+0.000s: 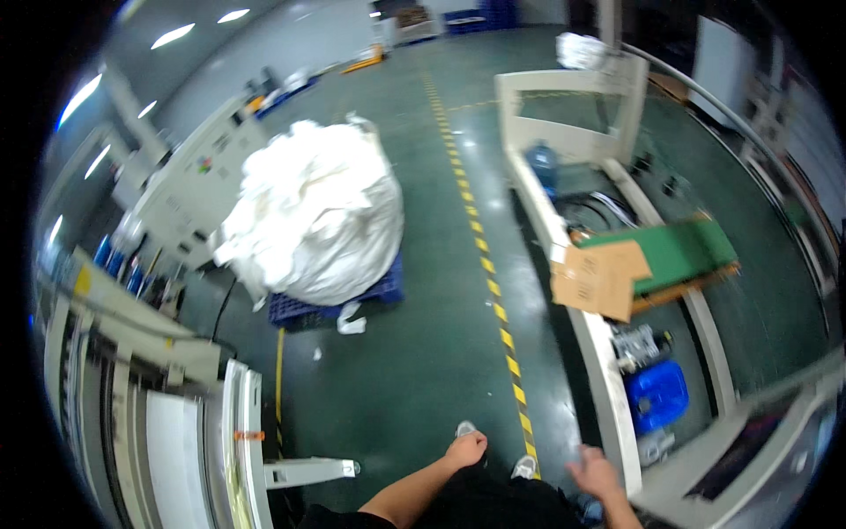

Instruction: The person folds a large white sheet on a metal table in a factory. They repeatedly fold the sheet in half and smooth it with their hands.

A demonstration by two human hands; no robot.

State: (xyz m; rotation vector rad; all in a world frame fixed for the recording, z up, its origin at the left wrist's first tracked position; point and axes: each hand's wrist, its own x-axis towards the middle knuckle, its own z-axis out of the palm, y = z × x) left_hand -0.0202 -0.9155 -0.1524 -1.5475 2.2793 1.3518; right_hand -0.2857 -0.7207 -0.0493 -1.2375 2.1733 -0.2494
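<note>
My left hand (467, 449), at the bottom centre, is curled into a loose fist above one of my shoes, and nothing shows in it. Out to the right, my right hand (596, 473) is slightly blurred. Its fingers are loosely apart and nothing is visible in them. It hangs beside the long white metal frame (606, 388), and I cannot tell whether they touch. My shoes (524, 467) stand on the green floor near a yellow-and-black striped line (493, 286).
Ahead on the left, a big white sack (339, 251) of white material sits on a blue pallet (384, 291). A machine arm (308, 473) juts out at lower left. The frame on the right holds a cardboard piece (599, 278), a green board (674, 253), a blue basin (657, 397) and a water bottle (543, 167).
</note>
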